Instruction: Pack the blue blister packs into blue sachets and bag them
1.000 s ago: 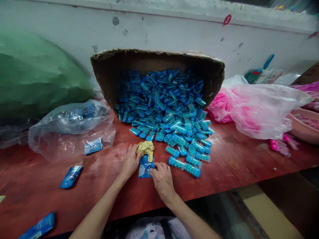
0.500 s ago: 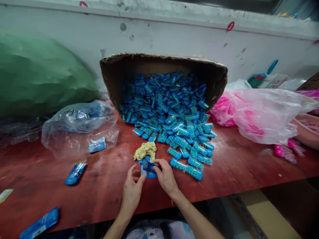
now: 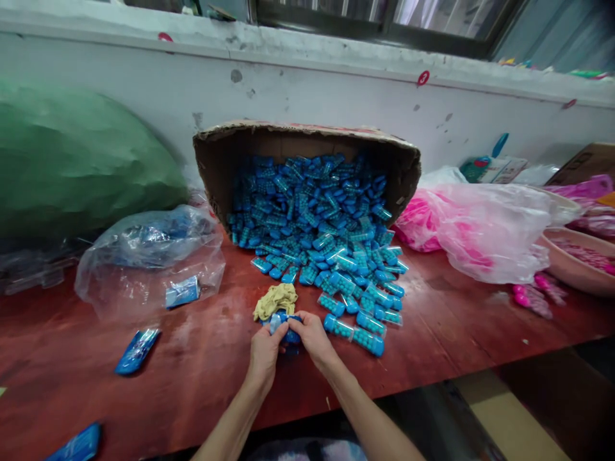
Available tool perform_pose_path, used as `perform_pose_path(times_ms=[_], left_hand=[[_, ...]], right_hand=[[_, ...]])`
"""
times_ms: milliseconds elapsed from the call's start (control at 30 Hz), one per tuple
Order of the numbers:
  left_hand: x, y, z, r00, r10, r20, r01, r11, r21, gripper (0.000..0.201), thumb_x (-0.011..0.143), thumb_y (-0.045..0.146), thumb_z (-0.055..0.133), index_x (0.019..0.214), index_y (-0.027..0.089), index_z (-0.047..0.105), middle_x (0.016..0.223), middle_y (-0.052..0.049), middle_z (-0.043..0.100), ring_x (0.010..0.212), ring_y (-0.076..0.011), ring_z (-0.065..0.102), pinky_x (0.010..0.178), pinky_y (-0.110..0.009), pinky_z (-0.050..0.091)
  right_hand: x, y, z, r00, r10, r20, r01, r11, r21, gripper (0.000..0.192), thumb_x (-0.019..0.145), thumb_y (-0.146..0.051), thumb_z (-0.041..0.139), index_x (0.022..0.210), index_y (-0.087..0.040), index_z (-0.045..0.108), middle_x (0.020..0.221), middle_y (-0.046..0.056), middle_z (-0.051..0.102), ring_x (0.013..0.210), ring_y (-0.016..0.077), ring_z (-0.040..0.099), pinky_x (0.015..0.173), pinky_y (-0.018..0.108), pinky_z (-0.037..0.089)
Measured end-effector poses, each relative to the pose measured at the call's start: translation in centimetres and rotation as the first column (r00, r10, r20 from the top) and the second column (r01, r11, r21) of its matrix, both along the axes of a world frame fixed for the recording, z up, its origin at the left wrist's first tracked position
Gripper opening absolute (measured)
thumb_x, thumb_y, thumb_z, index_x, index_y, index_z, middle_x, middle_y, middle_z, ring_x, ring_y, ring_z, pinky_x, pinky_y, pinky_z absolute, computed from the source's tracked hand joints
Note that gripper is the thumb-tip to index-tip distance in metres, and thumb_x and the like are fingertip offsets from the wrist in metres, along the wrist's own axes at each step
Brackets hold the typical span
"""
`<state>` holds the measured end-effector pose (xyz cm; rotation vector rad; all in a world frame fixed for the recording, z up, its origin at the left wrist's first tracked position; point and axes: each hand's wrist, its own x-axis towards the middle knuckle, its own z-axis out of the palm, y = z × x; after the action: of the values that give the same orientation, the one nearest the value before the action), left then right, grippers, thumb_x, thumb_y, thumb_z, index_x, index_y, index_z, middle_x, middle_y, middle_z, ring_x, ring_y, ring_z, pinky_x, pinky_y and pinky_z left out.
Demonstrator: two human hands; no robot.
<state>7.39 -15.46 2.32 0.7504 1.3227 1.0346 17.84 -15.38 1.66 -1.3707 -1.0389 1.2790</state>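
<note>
My left hand and my right hand are close together near the table's front edge. Both have thumb and fingers pinched on a small blue plastic packet, partly hidden by the fingers. More blue plastic shows beneath them; I cannot tell whether it is the same piece. Just behind lies a crumpled pale-yellow clump, its material unclear. To the right of my right hand lie clear tubes with blue caps and small teal balls inside.
A cardboard box on its side spills many such tubes onto the red table. At left are a green sack, a clear plastic bag and loose blue packets. Pink-filled bags and a pink basin stand at right.
My hands have drawn together, the fingers now closing on the blue packet where they were more spread before. The view has tilted up, showing more of the window.
</note>
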Motion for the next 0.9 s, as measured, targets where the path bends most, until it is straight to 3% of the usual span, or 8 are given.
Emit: perform_pose_path(times_ms=[200,367,467,533,600,667,833,900], left_hand=[[0.7,0.1,0.0,0.999,0.023,0.032,-0.022,0.999,-0.023,0.033,0.055,0.042,0.068,0.066,0.013,0.056,0.047,0.003,0.056,0.038,-0.0092,0.049,0.036,-0.020,0.038],[-0.3,0.0,1.1,0.965,-0.171,0.199,0.197,0.973,-0.120,0.033,0.055,0.036,0.071,0.075,0.014,0.057,0.055,0.001,0.061,0.042,-0.0099,0.054,0.036,-0.019,0.038],[-1.1,-0.3,1.6,0.962,-0.158,0.222,0.197,0.966,-0.165,0.027,0.058,0.033,0.071,0.070,0.014,0.055,0.051,0.003,0.059,0.038,-0.0073,0.050,0.033,-0.016,0.033],[-1.3,-0.5,1.7,0.964,-0.115,0.239,0.168,0.962,-0.216,0.026,0.061,0.034,0.069,0.066,0.015,0.052,0.049,0.002,0.058,0.036,-0.0069,0.049,0.033,-0.016,0.032],[-1.4,-0.8,1.7,0.959,-0.096,0.266,0.168,0.950,-0.262,0.026,0.064,0.035,0.067,0.064,0.015,0.051,0.048,0.000,0.058,0.036,-0.0071,0.048,0.033,-0.016,0.032],[-1.4,-1.1,1.8,0.948,-0.088,0.305,0.183,0.937,-0.297,0.026,0.068,0.036,0.065,0.064,0.015,0.050,0.048,-0.001,0.059,0.034,-0.0070,0.047,0.032,-0.016,0.031],[-1.5,-1.6,2.5,0.919,-0.027,0.394,0.204,0.888,-0.413,0.024,0.074,0.034,0.059,0.063,0.016,0.048,0.045,-0.001,0.058,0.033,-0.0076,0.047,0.032,-0.016,0.032],[-1.7,-1.7,2.7,0.915,-0.002,0.404,0.189,0.886,-0.423,0.023,0.076,0.033,0.057,0.064,0.016,0.049,0.045,-0.001,0.058,0.033,-0.0075,0.048,0.032,-0.016,0.033]], right_hand=[[-0.6,-0.1,0.0,0.960,-0.096,0.264,0.073,0.993,0.096,0.027,0.077,-0.030,0.045,0.053,-0.017,0.047,0.052,-0.005,0.042,0.054,0.0098,0.039,0.051,0.021,0.030],[0.5,-1.0,1.9,0.923,-0.042,0.381,-0.005,0.993,0.122,0.029,0.081,-0.033,0.045,0.058,-0.017,0.053,0.054,-0.004,0.047,0.055,0.0105,0.045,0.053,0.021,0.033],[2.6,-2.3,3.1,0.859,-0.049,0.509,-0.041,0.986,0.164,0.021,0.082,-0.034,0.049,0.074,-0.018,0.060,0.072,0.000,0.058,0.071,0.0146,0.053,0.066,0.024,0.037],[4.2,-3.2,3.5,0.602,-0.134,0.787,-0.037,0.980,0.195,0.020,0.080,-0.031,0.054,0.095,-0.019,0.059,0.091,0.007,0.060,0.086,0.0209,0.054,0.073,0.029,0.039],[5.3,-3.9,3.4,0.335,-0.077,0.939,-0.031,0.995,0.092,0.025,0.075,-0.025,0.061,0.098,-0.018,0.058,0.091,0.012,0.060,0.086,0.0261,0.055,0.068,0.032,0.041],[5.6,-4.1,3.1,0.196,0.019,0.980,-0.037,0.999,-0.012,0.027,0.070,-0.017,0.064,0.097,-0.018,0.058,0.090,0.013,0.059,0.080,0.0271,0.058,0.061,0.032,0.041],[5.2,-2.1,3.0,0.343,0.035,0.939,-0.094,0.996,-0.003,0.033,0.074,-0.015,0.055,0.107,-0.022,0.054,0.096,0.010,0.058,0.073,0.0207,0.061,0.059,0.028,0.043],[5.5,-1.2,3.5,0.517,0.013,0.856,-0.069,0.997,0.027,0.036,0.077,-0.016,0.048,0.112,-0.022,0.050,0.093,0.009,0.059,0.072,0.0189,0.061,0.060,0.028,0.045]])
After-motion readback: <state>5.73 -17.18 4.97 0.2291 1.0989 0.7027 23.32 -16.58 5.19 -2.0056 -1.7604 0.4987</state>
